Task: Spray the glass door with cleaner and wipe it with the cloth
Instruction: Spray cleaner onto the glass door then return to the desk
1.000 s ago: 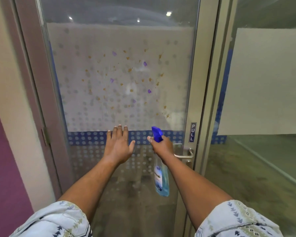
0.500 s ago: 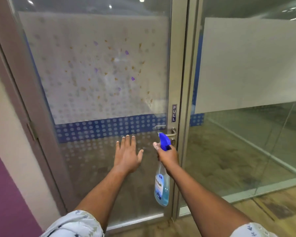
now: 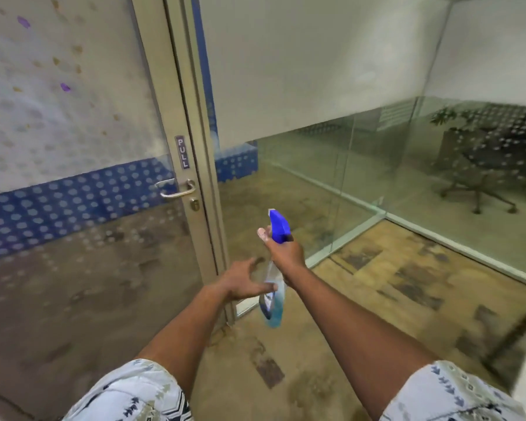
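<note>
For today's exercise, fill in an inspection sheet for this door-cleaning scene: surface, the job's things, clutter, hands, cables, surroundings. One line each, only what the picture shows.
Surface: glass door with frosted film, orange and purple specks, and a blue dotted band; a hazy patch lies near its right edge.
Job's things: spray bottle, blue trigger head, blue liquid inside; no cloth seen.
Clutter: nothing seen.
Hands: right hand grips the bottle's neck, finger at the trigger; left hand open, empty, beside the bottle's body, off the glass.
Cables: nothing seen.
Surroundings: lever handle and PULL sign on the door's frame; glass partition to the right; office chair behind it; patterned carpet.
</note>
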Demonstrator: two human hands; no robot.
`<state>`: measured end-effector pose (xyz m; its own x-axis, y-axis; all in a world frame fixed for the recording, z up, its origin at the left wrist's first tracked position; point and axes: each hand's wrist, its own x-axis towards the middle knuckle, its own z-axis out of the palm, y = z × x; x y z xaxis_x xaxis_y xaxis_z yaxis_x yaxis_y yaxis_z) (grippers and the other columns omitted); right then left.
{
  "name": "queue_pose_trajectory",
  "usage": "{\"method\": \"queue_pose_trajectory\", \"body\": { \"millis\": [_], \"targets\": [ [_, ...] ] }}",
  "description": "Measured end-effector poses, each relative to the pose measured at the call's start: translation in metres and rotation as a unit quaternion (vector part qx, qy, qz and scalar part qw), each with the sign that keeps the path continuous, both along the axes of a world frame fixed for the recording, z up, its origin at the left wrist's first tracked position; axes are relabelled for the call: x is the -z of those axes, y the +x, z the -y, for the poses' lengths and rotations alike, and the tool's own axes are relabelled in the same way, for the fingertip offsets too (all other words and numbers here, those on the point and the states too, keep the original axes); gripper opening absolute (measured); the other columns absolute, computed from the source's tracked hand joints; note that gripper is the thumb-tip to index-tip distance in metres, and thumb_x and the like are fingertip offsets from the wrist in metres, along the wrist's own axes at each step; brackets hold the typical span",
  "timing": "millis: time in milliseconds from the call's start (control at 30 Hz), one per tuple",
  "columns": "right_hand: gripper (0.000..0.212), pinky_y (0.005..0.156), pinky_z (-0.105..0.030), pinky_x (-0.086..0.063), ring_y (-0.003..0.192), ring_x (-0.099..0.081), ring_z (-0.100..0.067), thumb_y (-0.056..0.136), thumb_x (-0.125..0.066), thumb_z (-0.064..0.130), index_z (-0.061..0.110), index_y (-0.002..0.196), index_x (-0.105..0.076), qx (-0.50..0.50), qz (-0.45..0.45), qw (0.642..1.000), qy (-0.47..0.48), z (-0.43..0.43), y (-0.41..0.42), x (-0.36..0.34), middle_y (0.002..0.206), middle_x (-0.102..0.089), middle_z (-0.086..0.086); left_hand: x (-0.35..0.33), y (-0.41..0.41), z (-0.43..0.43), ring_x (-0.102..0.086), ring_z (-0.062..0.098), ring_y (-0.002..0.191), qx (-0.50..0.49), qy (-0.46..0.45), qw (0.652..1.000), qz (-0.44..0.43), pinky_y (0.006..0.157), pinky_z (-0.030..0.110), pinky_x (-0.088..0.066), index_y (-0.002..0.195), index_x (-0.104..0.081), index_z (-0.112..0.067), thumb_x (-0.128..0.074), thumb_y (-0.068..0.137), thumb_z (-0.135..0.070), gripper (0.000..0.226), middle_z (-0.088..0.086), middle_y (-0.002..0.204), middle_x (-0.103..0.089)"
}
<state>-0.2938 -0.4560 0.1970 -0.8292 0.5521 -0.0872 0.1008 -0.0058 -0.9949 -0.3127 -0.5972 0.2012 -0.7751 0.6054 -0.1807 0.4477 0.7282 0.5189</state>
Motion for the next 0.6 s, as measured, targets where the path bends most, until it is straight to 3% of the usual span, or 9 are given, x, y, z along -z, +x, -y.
{"method": "queue_pose_trajectory", "body": {
  "millis": [167, 267, 333, 467, 600],
  "targets": [
    [0.045, 0.078, -0.028, -0.048, 0.088, -0.070, -0.018, 0.079, -0.080, 0.060, 0.022, 0.102, -0.073, 0.073, 0.024, 0.997, 0.011, -0.095, 0.072, 0.016, 0.091, -0.075, 0.005, 0.029, 0.061, -0.119, -0.062, 0.022, 0.120, 0.037, 0.068, 0.996, 0.037, 0.101, 0.040, -0.051, 0.141, -0.053, -0.014, -0.086, 0.074, -0.048, 0.082, 0.004, 0.132, -0.064],
    [0.035, 0.077, -0.028, -0.046, 0.084, -0.067, -0.019, 0.079, -0.081, 0.057, 0.024, 0.084, -0.069, 0.130, 0.036, 0.991, 0.011, -0.155, 0.120, 0.029, 0.078, -0.069, 0.009, 0.041, 0.101, -0.193, -0.068, 0.026, 0.108, 0.058, 0.107, 0.992, 0.041, 0.091, 0.042, -0.054, 0.128, -0.061, -0.015, -0.083, 0.076, -0.030, 0.058, 0.005, 0.115, -0.072],
    [0.033, 0.076, -0.028, -0.046, 0.080, -0.065, -0.017, 0.081, -0.079, 0.057, 0.029, 0.076, -0.062, 0.162, 0.045, 0.985, 0.026, -0.195, 0.155, 0.038, 0.075, -0.065, 0.013, 0.051, 0.130, -0.243, -0.069, 0.027, 0.102, 0.081, 0.102, 0.991, 0.043, 0.085, 0.041, -0.055, 0.121, -0.065, -0.013, -0.075, 0.075, -0.031, 0.051, 0.006, 0.110, -0.074],
    [0.032, 0.060, -0.020, -0.040, 0.066, -0.057, -0.002, 0.085, -0.077, 0.054, 0.030, 0.074, -0.058, 0.213, 0.054, 0.974, 0.054, -0.269, 0.228, 0.053, 0.069, -0.061, 0.014, 0.072, 0.191, -0.332, -0.064, 0.016, 0.086, 0.127, 0.099, 0.985, 0.060, 0.062, 0.023, -0.044, 0.118, -0.065, -0.013, -0.071, 0.080, -0.023, 0.040, 0.004, 0.105, -0.074],
    [0.035, 0.066, -0.029, -0.043, 0.073, -0.061, -0.016, 0.085, -0.078, 0.052, 0.019, 0.080, -0.067, 0.251, 0.086, 0.962, 0.064, -0.339, 0.296, 0.065, 0.071, -0.063, 0.005, 0.091, 0.247, -0.411, -0.070, 0.031, 0.093, 0.157, 0.108, 0.978, 0.083, 0.065, 0.031, -0.042, 0.114, -0.067, -0.005, -0.070, 0.083, -0.013, 0.032, 0.013, 0.101, -0.074]
  ]
}}
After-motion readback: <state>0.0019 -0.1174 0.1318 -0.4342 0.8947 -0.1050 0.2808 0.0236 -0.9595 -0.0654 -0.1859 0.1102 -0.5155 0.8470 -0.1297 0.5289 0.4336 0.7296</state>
